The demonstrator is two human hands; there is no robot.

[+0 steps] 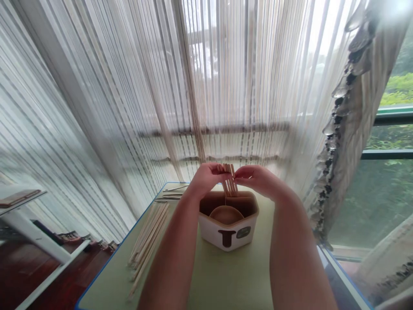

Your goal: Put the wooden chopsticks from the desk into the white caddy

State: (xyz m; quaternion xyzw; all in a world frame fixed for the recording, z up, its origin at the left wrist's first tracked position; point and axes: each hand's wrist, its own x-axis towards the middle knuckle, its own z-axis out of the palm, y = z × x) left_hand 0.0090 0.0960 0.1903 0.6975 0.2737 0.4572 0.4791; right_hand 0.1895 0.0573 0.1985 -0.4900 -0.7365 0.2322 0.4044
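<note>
Left hand (206, 178) and right hand (258, 181) up over white caddy (227, 234), fingers together, clamped on bundle of wooden chopsticks (229, 181), lower ends at back rim; larger pile of loose chopsticks (148, 241) left lying on green table (232, 275), left of caddy

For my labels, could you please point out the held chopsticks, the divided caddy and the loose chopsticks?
Held chopsticks (229, 181): head view, bundle middle.
Divided caddy (227, 224): head view, front wall.
Loose chopsticks (147, 237): head view, pile middle.
</note>
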